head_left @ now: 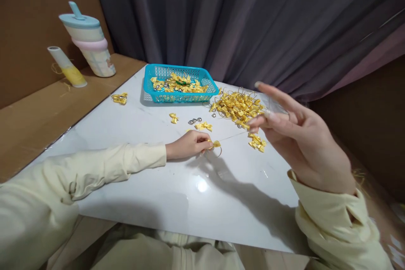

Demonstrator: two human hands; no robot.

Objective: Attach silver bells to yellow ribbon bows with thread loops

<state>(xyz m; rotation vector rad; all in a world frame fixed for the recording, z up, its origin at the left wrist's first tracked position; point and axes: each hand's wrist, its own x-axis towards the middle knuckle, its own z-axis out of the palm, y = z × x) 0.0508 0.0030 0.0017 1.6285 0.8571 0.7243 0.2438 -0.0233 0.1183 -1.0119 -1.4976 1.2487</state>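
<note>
L hand (190, 145): grip pinched on bow (216, 144), low at counter (152, 194), contact unclear. R hand (303, 143), raised: grip apparently narrow on thread (234, 136), taut betw. both. Risks: over-pulling may snap thread or jerk bow free; slack might snag nearby pile (238, 105).

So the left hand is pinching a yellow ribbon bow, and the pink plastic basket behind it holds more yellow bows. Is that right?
Nearly: the plastic basket is blue, not pink, as the head view shows. The left hand is indeed pinching a yellow ribbon bow, and the basket behind it holds more yellow bows.
</note>
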